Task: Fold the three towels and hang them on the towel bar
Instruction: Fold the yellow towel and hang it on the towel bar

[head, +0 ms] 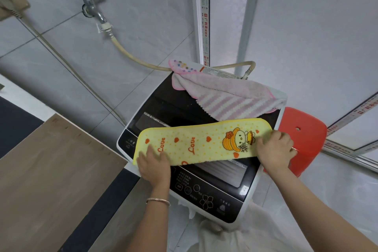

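**Yellow towel mid-fold on the washer lid**

Here we are: the yellow towel [200, 141] lies as a long narrow strip across the top of the washing machine [214, 200], cartoon print facing up. It looks folded lengthwise already. My left hand [154, 166] lies flat on its left end, fingers spread and pressing down, gripping nothing. My right hand [275, 150] has its fingers curled over the right end and holds that edge.

I read this as the folding step on towel one. The next move calls for smoothing the strip flat, then lifting it evenly by both ends so the fold keeps. No towel bar is in sight, so I would have to find it first.

Count: one yellow towel and one pink striped towel [229, 100] behind it. A dotted pink piece [182, 65] at the back corner may be the third; I cannot tell. Also one red stool [302, 135], right of the machine, and one tap [92, 6] with one hose [126, 51].
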Demonstrator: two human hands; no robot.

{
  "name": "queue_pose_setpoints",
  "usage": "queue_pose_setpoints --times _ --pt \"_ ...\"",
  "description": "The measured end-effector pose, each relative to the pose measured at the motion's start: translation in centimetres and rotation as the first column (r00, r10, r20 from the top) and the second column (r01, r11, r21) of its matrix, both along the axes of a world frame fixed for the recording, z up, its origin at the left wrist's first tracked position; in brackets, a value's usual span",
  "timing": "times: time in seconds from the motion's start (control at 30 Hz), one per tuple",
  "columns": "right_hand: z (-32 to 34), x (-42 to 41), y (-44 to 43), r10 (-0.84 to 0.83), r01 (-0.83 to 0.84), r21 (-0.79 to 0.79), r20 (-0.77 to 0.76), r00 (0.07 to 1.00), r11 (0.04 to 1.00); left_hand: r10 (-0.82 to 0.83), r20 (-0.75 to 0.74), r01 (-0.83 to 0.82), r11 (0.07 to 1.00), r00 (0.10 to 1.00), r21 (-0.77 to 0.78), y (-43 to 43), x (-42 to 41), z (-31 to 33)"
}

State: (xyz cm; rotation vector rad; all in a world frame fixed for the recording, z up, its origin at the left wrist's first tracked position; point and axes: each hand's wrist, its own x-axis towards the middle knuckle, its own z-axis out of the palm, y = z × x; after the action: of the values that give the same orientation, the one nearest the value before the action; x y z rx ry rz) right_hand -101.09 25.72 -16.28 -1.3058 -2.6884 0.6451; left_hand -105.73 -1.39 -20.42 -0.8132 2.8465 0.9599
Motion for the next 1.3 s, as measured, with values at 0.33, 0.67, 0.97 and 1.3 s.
queue_pose_setpoints --times 0.33,0.67,0.97,1.3 --pt "0.4 0.0 1.2 -0.014 0.019 -0.146 0.037 0.999 0.989 0.362 0.071 -0.365 0.872 0.929 0.327 -3.1 -1.8 1.0" --pt "1.3 -0.3 1.9 -0.004 0.037 -0.312 0.105 0.994 0.949 0.314 0.038 -0.297 0.843 0.949 0.449 -4.6 -1.6 1.0" --pt "1.5 1.1 2.9 0.085 -0.312 -0.393 -0.498 0.863 0.865 0.271 -0.082 -0.174 0.792 0.959 0.585 -5.9 0.0 0.5" --pt "0.6 1.0 4.3 0.333 -0.49 -0.293 -0.45 0.828 0.821 0.064 -0.13 -0.005 0.912 0.99 0.41 -6.6 -0.1 0.3"
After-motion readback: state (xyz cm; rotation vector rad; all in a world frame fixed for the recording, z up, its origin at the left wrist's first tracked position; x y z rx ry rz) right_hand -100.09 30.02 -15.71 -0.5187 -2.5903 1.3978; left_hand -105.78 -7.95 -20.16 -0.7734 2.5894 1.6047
